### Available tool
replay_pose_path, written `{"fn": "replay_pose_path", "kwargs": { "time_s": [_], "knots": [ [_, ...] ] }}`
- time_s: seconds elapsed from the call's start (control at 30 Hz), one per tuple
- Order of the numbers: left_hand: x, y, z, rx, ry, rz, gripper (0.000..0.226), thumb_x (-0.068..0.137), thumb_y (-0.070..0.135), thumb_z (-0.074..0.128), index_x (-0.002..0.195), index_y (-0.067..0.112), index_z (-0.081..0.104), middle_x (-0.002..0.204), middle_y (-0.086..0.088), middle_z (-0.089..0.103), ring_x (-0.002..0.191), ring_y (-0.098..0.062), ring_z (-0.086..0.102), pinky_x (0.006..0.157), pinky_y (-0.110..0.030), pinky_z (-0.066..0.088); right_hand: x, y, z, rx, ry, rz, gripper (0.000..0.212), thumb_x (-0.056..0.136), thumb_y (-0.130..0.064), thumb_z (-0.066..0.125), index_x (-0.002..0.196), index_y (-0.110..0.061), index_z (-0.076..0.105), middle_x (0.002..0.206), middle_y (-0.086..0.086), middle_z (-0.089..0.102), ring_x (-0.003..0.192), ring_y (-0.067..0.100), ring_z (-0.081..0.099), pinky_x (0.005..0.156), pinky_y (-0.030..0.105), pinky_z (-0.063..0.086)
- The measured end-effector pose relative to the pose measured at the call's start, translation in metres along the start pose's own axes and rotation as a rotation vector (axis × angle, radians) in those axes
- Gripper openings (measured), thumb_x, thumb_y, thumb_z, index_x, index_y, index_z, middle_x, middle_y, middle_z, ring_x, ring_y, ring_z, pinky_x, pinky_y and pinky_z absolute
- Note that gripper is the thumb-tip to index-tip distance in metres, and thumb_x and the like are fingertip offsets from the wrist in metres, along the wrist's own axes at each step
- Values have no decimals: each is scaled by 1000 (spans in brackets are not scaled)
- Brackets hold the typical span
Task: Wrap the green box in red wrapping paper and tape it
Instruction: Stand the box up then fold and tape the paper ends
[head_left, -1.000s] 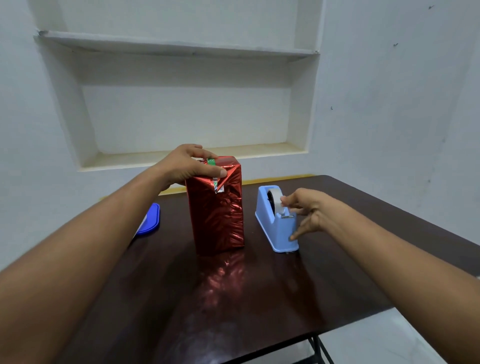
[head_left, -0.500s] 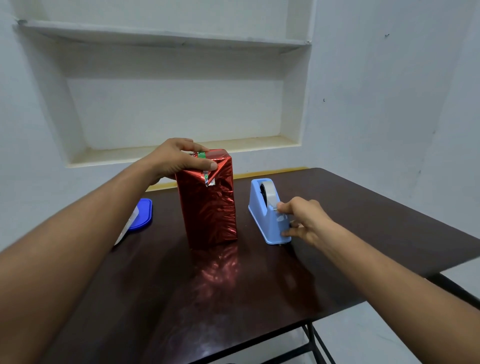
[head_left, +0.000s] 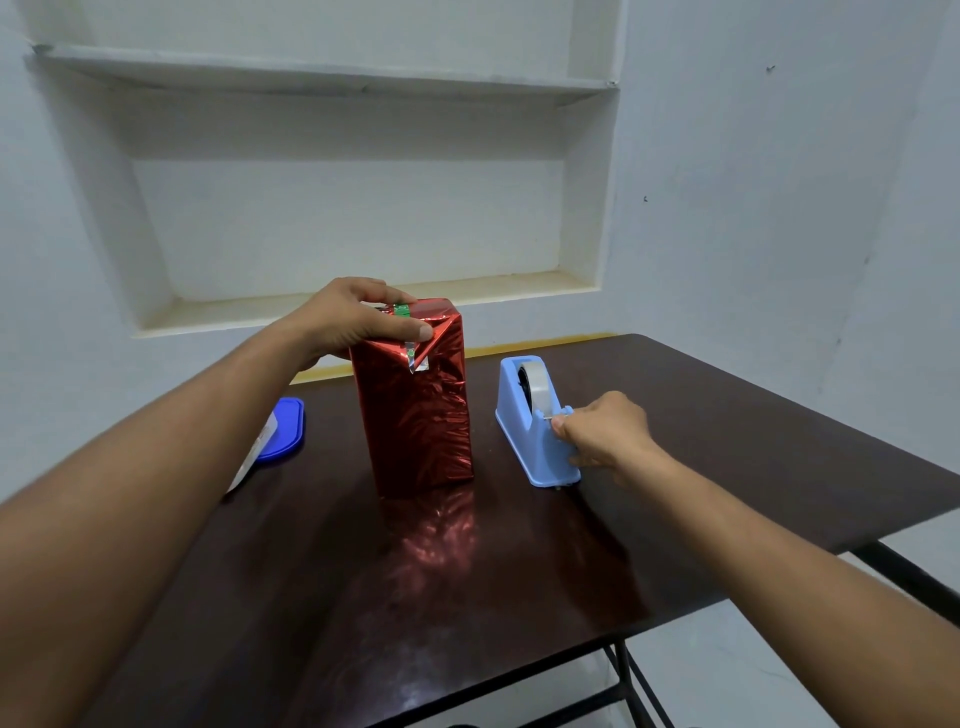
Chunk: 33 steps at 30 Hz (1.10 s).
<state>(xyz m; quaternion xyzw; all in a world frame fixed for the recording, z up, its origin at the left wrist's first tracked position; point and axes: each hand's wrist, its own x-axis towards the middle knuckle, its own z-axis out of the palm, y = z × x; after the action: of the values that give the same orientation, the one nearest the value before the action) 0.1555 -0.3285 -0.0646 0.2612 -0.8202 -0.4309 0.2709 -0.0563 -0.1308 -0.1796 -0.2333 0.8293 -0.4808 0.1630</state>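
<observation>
1. The green box (head_left: 401, 310) stands upright on the dark table (head_left: 727, 431), near its middle. It is almost wholly covered in red wrapping paper (head_left: 418, 415). Only a small green patch shows at the top near edge, where the folded end flaps meet.
2. A narrow strip of silver underside and green print hangs down from the top fold on the near face.
3. The left hand (head_left: 348, 319) rests on top of the box. Thumb lies flat across the near top edge, pressing the folded paper down; fingers curl over the far side of the top. The grip on the box is firm.
4. The tape dispenser (head_left: 535, 421), light blue, sits just right of the box, apart from it, with a clear tape roll (head_left: 535, 387) upright in its slot.
5. The right hand (head_left: 605, 436) is at the dispenser's near end. Thumb and forefinger are pressed together at the cutter; the tape end itself is too small to make out. Other fingers curl against the dispenser's side.
6. A blue lid (head_left: 283, 428) lies flat at the table's left edge, partly hidden by the left forearm.
7. A recessed wall shelf (head_left: 363, 306) stands behind the table.
</observation>
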Motion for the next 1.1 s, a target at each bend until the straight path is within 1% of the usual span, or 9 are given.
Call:
{"fn": "replay_pose_path", "kwargs": {
  "time_s": [0.13,0.3,0.4,0.5,0.7,0.8,0.87,1.0,1.1],
  "knots": [
    [1,0,1,-4,-4,2,39,78,21,89,114,26,75,101,23,57,87,-9,67,88,-37,58,-1,-5,-3,-176,8,-69,25,78,-27,70,82,-2,68,90,13,73,79,26,73,68,39,61],
    [1,-1,-1,-7,3,-9,44,76,23,91,117,26,75,105,23,57,94,-17,72,89,-40,59,-7,-9,-7,-382,20,-137,18,80,-19,67,70,-9,56,77,5,59,64,21,51,47,25,33],
    [-1,-1,-1,-3,-1,-7,42,77,23,90,116,26,74,105,22,57,92,-18,72,88,-40,60,-9,-1,-5,-445,8,-192,18,81,-15,67,66,-15,57,80,-1,64,75,25,59,50,25,37],
    [0,-1,0,-2,-3,-9,42,76,23,90,115,26,75,106,24,56,90,-16,71,85,-38,60,-11,-3,-14,-349,-46,-161,15,85,-23,75,75,-14,72,111,-4,75,87,20,67,65,27,48],
    [3,-4,-2,6,-6,-6,39,72,27,93,105,32,74,107,24,56,92,-13,69,76,-32,59,-35,-44,-37,65,-59,-309,10,93,-21,72,94,-24,81,101,-7,76,98,8,67,85,32,56],
    [2,-1,-3,21,-9,3,60,54,39,100,108,32,75,110,27,54,94,-7,67,68,-28,57,-46,-71,-34,281,-174,-300,11,93,-19,75,96,-28,81,95,-7,77,85,7,67,74,29,54],
    [2,-3,-3,25,0,19,57,63,33,97,115,26,75,113,22,55,92,-3,64,66,-25,54,-50,-91,-30,356,-241,-285,14,93,-17,75,100,-27,81,90,-7,78,76,7,66,74,28,54],
    [5,-6,-2,62,39,36,58,70,28,96,123,22,75,135,10,49,107,-7,62,74,-26,52,-46,-133,-20,400,-310,-259,22,89,-11,78,106,-23,73,93,0,81,64,7,63,65,24,50],
    [6,-8,-4,87,63,38,57,67,33,97,120,24,77,134,11,48,123,-14,55,87,-33,51,-38,-165,-6,336,-309,-197,13,86,-12,79,98,-9,77,88,0,81,59,6,59,53,19,45]
  ]
}}
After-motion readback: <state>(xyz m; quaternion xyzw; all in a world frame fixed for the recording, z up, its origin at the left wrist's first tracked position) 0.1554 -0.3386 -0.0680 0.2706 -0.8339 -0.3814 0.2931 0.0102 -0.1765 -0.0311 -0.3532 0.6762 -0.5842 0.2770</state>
